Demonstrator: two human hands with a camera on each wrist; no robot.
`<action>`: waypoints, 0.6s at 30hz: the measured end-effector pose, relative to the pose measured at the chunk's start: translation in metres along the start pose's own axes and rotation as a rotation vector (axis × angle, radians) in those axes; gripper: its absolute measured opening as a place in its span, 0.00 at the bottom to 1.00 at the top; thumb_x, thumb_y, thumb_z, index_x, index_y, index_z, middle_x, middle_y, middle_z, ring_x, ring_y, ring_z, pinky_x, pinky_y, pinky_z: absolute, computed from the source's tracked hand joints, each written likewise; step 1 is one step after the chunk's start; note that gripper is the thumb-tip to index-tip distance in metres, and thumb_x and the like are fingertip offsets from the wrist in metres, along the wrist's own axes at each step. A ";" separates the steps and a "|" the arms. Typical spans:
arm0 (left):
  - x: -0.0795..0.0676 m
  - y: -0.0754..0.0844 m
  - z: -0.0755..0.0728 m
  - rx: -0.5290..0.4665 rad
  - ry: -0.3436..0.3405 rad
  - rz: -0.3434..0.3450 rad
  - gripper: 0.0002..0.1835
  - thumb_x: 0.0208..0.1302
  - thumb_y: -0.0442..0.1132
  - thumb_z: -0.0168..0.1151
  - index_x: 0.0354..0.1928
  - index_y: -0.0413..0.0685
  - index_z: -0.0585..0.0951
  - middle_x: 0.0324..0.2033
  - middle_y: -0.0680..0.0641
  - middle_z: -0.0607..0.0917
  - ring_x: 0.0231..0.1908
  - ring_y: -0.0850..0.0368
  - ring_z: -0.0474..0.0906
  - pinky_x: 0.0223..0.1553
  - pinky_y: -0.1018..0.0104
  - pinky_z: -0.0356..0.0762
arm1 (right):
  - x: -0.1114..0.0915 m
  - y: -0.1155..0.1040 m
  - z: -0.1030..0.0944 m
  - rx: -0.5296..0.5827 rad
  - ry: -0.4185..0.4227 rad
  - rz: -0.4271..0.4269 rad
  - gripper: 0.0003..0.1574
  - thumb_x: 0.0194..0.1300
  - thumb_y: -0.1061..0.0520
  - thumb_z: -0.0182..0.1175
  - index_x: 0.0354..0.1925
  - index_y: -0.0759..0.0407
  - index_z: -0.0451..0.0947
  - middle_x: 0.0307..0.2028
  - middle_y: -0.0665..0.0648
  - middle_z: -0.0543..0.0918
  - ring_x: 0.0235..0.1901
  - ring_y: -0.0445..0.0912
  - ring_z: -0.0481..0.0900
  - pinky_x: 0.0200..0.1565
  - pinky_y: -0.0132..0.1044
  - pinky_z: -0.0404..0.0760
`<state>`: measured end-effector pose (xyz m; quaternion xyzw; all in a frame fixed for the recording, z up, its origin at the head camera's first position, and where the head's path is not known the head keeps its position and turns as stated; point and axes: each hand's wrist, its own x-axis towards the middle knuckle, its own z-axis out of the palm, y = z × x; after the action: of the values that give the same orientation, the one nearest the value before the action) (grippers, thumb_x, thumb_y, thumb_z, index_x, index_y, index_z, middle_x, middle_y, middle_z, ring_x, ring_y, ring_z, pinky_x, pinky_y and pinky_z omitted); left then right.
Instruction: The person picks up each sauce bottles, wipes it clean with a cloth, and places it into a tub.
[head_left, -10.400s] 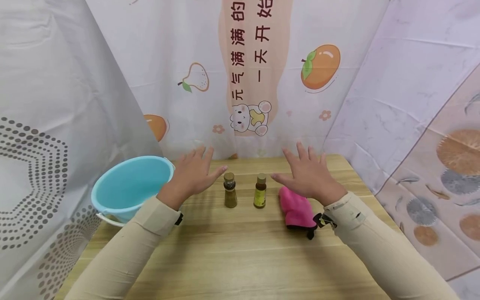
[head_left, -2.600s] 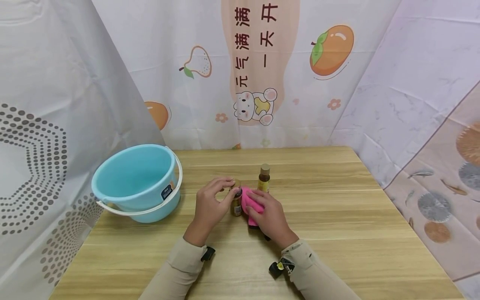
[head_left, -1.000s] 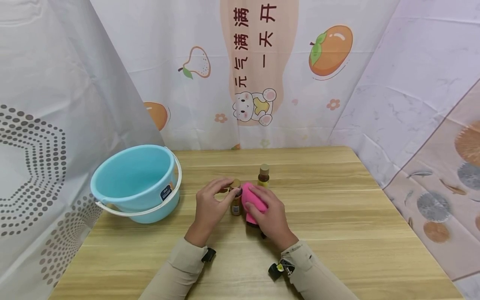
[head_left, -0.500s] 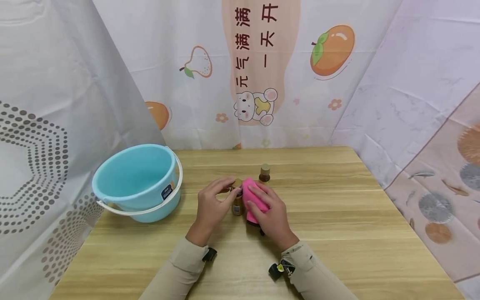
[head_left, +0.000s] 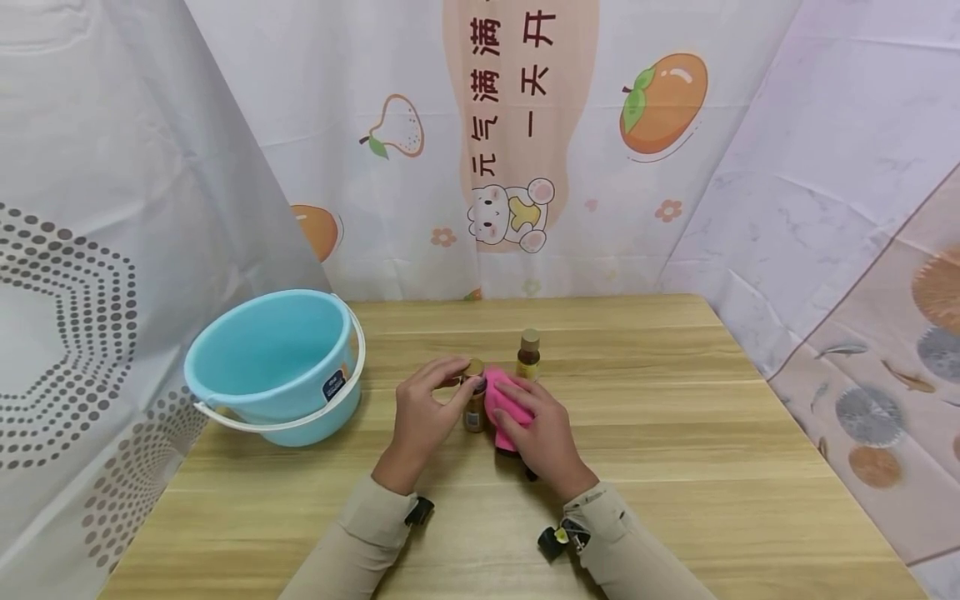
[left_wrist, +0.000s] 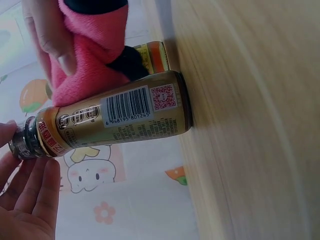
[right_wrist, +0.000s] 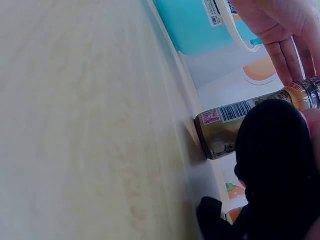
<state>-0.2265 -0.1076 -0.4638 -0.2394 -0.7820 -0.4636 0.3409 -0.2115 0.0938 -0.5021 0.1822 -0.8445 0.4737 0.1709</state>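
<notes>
A brown glass sauce bottle (head_left: 474, 414) with a gold cap stands upright on the wooden table. My left hand (head_left: 422, 412) pinches it at the neck, thumb on the near side. Its barcode label (left_wrist: 127, 106) shows in the left wrist view. My right hand (head_left: 546, 429) grips a fuzzy pink cloth (head_left: 501, 417) with a black hem, pressed against the bottle's right side. In the right wrist view, the black part of the cloth (right_wrist: 272, 150) hides some of the bottle. Just behind the right hand stands a second, yellow-labelled bottle (head_left: 528, 357), its lower part hidden.
A light blue bucket (head_left: 270, 342) with a white handle (head_left: 330, 408) stands at the table's left. Printed curtains (head_left: 420, 208) hang behind the table and at both sides. Bare wooden tabletop (head_left: 675, 467) stretches to the right.
Both hands hovered open earlier, with the cloth lying right of the bottles. Since then they have taken the bottle and cloth. In the last half second the cloth has slid slightly down the bottle.
</notes>
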 end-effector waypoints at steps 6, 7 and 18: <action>-0.001 0.002 0.002 -0.011 0.004 0.004 0.14 0.62 0.38 0.77 0.48 0.41 0.90 0.46 0.44 0.91 0.42 0.52 0.90 0.41 0.56 0.90 | -0.002 0.002 -0.001 -0.040 -0.026 0.016 0.25 0.66 0.53 0.73 0.61 0.49 0.85 0.64 0.58 0.81 0.61 0.55 0.82 0.56 0.47 0.86; -0.001 0.002 0.002 -0.009 0.004 0.003 0.14 0.62 0.38 0.77 0.48 0.41 0.90 0.46 0.44 0.91 0.42 0.52 0.90 0.41 0.56 0.90 | -0.002 0.003 -0.001 -0.046 -0.028 0.019 0.25 0.66 0.53 0.73 0.61 0.49 0.85 0.64 0.59 0.81 0.61 0.55 0.82 0.55 0.47 0.86; -0.001 -0.001 0.000 0.004 0.004 -0.002 0.14 0.62 0.39 0.77 0.48 0.42 0.90 0.47 0.44 0.91 0.41 0.53 0.90 0.41 0.58 0.90 | -0.003 0.005 0.001 -0.112 -0.089 0.066 0.25 0.65 0.52 0.73 0.60 0.50 0.85 0.62 0.59 0.83 0.62 0.57 0.81 0.62 0.53 0.82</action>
<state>-0.2264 -0.1081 -0.4653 -0.2373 -0.7824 -0.4628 0.3426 -0.2111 0.0954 -0.5080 0.1653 -0.8821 0.4224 0.1272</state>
